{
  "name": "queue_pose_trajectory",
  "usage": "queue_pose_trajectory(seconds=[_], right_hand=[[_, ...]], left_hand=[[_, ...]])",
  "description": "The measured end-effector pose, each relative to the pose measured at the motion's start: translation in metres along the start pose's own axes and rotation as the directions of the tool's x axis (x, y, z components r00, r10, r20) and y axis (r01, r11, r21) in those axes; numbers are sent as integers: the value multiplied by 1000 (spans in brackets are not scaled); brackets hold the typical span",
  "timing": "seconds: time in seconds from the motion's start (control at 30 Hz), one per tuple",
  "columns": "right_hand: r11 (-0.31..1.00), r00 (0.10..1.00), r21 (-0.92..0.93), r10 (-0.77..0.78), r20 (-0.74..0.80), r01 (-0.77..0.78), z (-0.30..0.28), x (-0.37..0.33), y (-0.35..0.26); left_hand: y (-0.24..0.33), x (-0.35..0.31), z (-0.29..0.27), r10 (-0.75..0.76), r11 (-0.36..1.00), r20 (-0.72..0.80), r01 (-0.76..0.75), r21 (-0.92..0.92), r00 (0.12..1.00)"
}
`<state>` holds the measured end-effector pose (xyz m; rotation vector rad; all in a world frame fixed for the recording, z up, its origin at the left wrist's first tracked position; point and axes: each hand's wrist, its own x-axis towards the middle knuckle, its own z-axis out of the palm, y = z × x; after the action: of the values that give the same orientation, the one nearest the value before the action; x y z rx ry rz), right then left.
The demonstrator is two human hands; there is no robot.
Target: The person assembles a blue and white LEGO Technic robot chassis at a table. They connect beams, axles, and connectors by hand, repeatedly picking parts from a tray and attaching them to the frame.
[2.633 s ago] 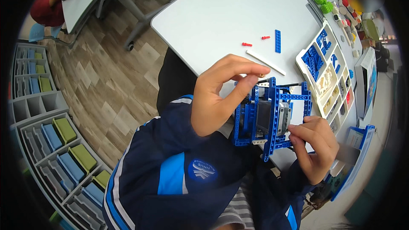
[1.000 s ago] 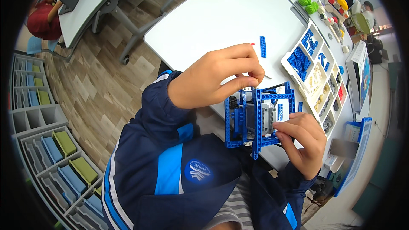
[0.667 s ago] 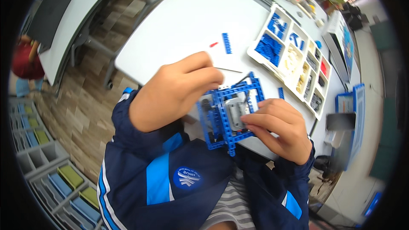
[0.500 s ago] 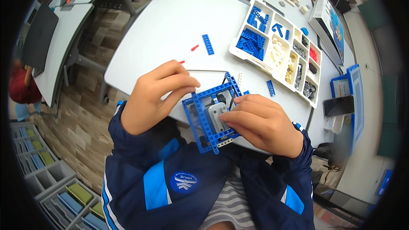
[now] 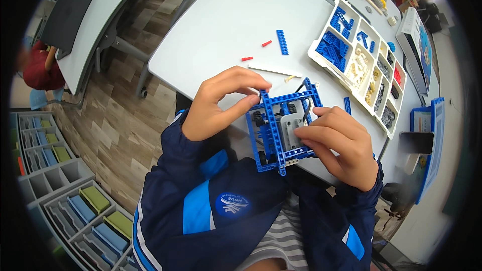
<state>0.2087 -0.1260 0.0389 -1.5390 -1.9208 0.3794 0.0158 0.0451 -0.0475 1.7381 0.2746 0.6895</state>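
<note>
While the left hand (image 5: 221, 103) pinches the blue brick frame's (image 5: 281, 125) nine-o'clock beam at the tabletop's (image 5: 226, 25) near edge, the right hand (image 5: 336, 143), closed over its grey block (image 5: 290, 128), should press squarely, not twisting.

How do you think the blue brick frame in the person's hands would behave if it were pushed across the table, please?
The blue frame is built of clipped beams, so it probably stays stiff yet could pop apart under a hard shove. Small black wheels show on its left side, so it may roll rather than slide. The grey block inside likely makes it heavier at the middle.
</note>
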Motion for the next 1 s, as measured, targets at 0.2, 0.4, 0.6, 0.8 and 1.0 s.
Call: queue_pose_trajectory(seconds=[0.2,0.4,0.6,0.8,1.0], right_hand=[[984,967,-118,102,-233,-132,-10,0,1],[857,818,154,516,-255,-493,-10,-4,39],[651,711,296,680,182,-699,9,-4,77],[714,762,266,613,209,-647,25,5,71],[772,816,268,523,248,-576,30,9,71]], left_hand=[[-16,-6,-7,-3,985,-65,14,170,998],[-16,-31,-5,-127,937,32,109,332,991],[-14,-44,7,-128,939,-24,129,320,991],[-12,-45,20,-176,941,-170,216,259,970],[-10,-41,24,-221,943,-205,263,205,954]])
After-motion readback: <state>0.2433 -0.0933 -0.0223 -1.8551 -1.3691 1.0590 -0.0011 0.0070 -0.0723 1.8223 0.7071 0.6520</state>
